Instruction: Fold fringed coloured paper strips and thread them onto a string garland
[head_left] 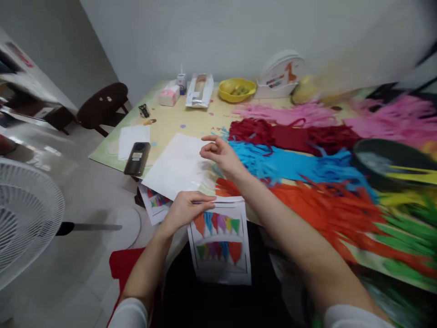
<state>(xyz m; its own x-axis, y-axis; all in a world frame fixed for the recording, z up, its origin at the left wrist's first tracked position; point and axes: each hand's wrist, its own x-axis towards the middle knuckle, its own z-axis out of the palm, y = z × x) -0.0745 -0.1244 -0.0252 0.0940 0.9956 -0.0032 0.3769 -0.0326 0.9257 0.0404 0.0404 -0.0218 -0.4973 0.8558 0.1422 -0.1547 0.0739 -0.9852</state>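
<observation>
My left hand [191,209] grips the top edge of a printed sheet [221,269], thumb and fingers pressed together on it. The sheet hangs over my lap at the table's front edge and shows two rows of coloured tassel bunting. Above the table, my right hand [220,157] holds nothing; its fingers are bent and apart. It is just right of a stack of white paper [175,166]. Close by on the right lie fringed strips: dark red [290,137], blue [293,164] and orange [307,205].
A phone [137,158] lies at the table's left edge, near a black clip [144,110]. At the back stand a tissue pack [169,94] and a yellow bowl [223,93]. Pink fringe [287,114] and a dark bowl [368,177] are rightward. A fan [27,218] stands left.
</observation>
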